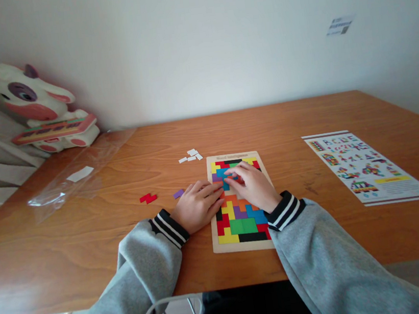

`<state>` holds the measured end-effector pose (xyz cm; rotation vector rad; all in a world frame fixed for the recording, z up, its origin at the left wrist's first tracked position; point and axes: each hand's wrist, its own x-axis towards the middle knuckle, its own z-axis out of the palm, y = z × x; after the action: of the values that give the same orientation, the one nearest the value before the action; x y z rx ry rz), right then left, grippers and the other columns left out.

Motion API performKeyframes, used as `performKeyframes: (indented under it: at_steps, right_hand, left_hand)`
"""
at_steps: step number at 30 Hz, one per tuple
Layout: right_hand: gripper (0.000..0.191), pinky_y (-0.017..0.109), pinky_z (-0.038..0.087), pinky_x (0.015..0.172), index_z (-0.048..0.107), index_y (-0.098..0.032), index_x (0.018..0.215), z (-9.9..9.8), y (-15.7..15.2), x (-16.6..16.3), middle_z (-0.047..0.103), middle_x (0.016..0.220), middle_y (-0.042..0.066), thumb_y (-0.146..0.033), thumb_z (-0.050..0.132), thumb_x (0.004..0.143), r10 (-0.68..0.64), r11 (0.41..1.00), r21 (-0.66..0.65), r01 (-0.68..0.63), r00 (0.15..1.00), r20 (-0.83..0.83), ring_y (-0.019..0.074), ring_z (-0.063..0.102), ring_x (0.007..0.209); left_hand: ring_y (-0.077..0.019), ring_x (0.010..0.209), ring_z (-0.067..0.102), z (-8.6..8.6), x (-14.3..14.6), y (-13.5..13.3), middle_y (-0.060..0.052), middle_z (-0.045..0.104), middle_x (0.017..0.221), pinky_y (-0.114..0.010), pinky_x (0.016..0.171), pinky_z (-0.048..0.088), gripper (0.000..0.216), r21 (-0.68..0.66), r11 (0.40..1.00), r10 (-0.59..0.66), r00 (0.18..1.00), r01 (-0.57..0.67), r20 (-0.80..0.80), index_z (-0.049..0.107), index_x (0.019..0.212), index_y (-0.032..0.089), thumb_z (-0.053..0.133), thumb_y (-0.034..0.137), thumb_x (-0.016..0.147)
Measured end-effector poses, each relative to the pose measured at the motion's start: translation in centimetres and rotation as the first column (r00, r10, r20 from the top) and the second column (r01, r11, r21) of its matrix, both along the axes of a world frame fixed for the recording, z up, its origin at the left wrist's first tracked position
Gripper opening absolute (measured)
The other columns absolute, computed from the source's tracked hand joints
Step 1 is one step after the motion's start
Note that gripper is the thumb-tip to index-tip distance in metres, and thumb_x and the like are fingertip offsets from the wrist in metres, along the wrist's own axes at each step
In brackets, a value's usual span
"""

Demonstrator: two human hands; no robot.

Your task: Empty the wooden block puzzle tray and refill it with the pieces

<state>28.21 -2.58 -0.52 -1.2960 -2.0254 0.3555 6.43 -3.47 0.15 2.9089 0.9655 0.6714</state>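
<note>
A light wooden puzzle board, filled for the most part with flat blocks in red, yellow, blue, green, orange, purple and black, lies just right of the frame's centre on a brown wood-grain surface. Dark lettering, too small to read surely, runs along its top rim.

The left hand lies palm down at the board's left edge, fingers loosely extended and close together, their tips over the blocks; it has no visible grip on anything. The right hand is over the board's upper right part, thumb and forefinger bent toward each other beside the blue blocks. Whether a block is pinched between them cannot be told. Both wrists show black cuffs with white stripes on grey sleeves.

Just left of the left hand lies a purple flat block, partly hidden by it; farther left is a red zigzag block. Small white rectangular pieces are grouped above the board's upper left corner.

Toward the right of the frame lies a white printed sheet with coloured figures. A clear plastic bag is at left, below a white-and-pink cow-shaped toy with a keyboard in the upper left.
</note>
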Motion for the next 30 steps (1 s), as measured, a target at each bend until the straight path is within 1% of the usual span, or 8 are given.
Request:
performKeyframes:
  at_steps: [8, 14, 18, 21, 24, 27, 28, 30]
  right_hand:
    - [0.016, 0.043, 0.052, 0.087, 0.068, -0.021, 0.104, -0.8, 0.4, 0.6, 0.064, 0.097, 0.009, -0.029, 0.061, 0.093, -0.066, 0.997, 0.034, 0.063, 0.993, 0.093, 0.0252, 0.063, 0.094]
    - [0.013, 0.041, 0.052, 0.085, 0.068, -0.021, 0.102, -0.6, 0.2, 0.5, 0.065, 0.096, 0.009, -0.027, 0.06, 0.093, -0.068, 0.997, 0.042, 0.064, 0.994, 0.084, 0.0241, 0.063, 0.091]
    - [0.013, 0.041, 0.052, 0.084, 0.067, -0.02, 0.101, -0.2, 0.1, 0.4, 0.065, 0.096, 0.009, -0.028, 0.06, 0.093, -0.077, 0.996, 0.047, 0.074, 0.996, 0.044, 0.0241, 0.064, 0.09]
    - [0.014, 0.039, 0.053, 0.079, 0.067, -0.02, 0.101, 0.0, 0.0, 0.4, 0.065, 0.097, 0.009, -0.029, 0.058, 0.094, -0.097, 0.994, 0.044, 0.099, 0.994, -0.046, 0.0229, 0.064, 0.087]
    - [0.013, 0.039, 0.053, 0.079, 0.066, -0.022, 0.097, 0.3, 0.1, 0.6, 0.066, 0.097, 0.009, -0.031, 0.056, 0.094, -0.105, 0.992, 0.052, 0.113, 0.985, -0.135, 0.0227, 0.063, 0.088]
    - [0.013, 0.04, 0.053, 0.081, 0.065, -0.023, 0.095, 0.6, 0.1, 0.8, 0.067, 0.098, 0.008, -0.032, 0.055, 0.094, -0.114, 0.99, 0.066, 0.128, 0.976, -0.186, 0.0225, 0.063, 0.089]
    - [0.013, 0.04, 0.053, 0.081, 0.065, -0.023, 0.095, 0.7, 0.0, 0.9, 0.067, 0.098, 0.008, -0.032, 0.055, 0.094, -0.118, 0.989, 0.066, 0.133, 0.973, -0.197, 0.0223, 0.063, 0.089]
    - [0.013, 0.039, 0.053, 0.078, 0.065, -0.022, 0.094, 0.9, 0.0, 1.0, 0.067, 0.097, 0.008, -0.031, 0.055, 0.094, -0.126, 0.988, 0.062, 0.142, 0.969, -0.212, 0.0219, 0.063, 0.088]
  left_hand:
    - [-0.0254, 0.106, 0.06, 0.1, 0.0, 0.0, -0.008, 0.069, 0.124, -0.043, 0.093, 0.053, 0.031, -0.023, 1.0, -0.003, 1.0, 0.003, 0.0, 0.069, 0.119, 0.022, 0.049, 0.035, 0.099]
    - [-0.0266, 0.107, 0.06, 0.1, 0.1, -0.1, -0.009, 0.069, 0.125, -0.044, 0.093, 0.053, 0.032, -0.041, 0.999, -0.003, 0.999, 0.005, 0.032, 0.067, 0.123, 0.02, 0.051, 0.034, 0.099]
    - [-0.0239, 0.103, 0.063, 0.8, -0.3, 0.1, -0.01, 0.071, 0.118, -0.041, 0.089, 0.054, 0.029, -0.014, 1.0, -0.02, 0.998, 0.021, 0.061, 0.069, 0.119, 0.022, 0.051, 0.031, 0.098]
    - [-0.0218, 0.095, 0.065, 1.6, -2.3, 1.3, -0.009, 0.073, 0.111, -0.039, 0.088, 0.054, 0.027, 0.052, 0.998, 0.022, 0.996, -0.027, 0.087, 0.07, 0.114, 0.022, 0.05, 0.026, 0.097]
    - [-0.0225, 0.094, 0.066, 2.1, -5.9, 2.9, -0.008, 0.075, 0.104, -0.039, 0.089, 0.053, 0.025, 0.072, 0.989, 0.121, 0.987, -0.129, 0.107, 0.071, 0.109, 0.021, 0.053, 0.029, 0.094]
    - [-0.0249, 0.098, 0.066, 2.4, -10.0, 3.9, -0.008, 0.073, 0.106, -0.042, 0.093, 0.051, 0.028, 0.047, 0.95, 0.303, 0.948, -0.309, 0.096, 0.071, 0.106, 0.022, 0.054, 0.04, 0.093]
    - [-0.025, 0.097, 0.066, 2.5, -11.3, 4.0, -0.008, 0.073, 0.104, -0.041, 0.092, 0.051, 0.031, 0.035, 0.933, 0.355, 0.931, -0.359, 0.084, 0.07, 0.105, 0.023, 0.054, 0.045, 0.091]
    - [-0.0221, 0.082, 0.066, 2.6, -13.3, 3.8, -0.006, 0.071, 0.09, -0.034, 0.078, 0.052, 0.038, -0.022, 0.889, 0.458, 0.889, -0.457, 0.023, 0.069, 0.103, 0.022, 0.056, 0.054, 0.087]
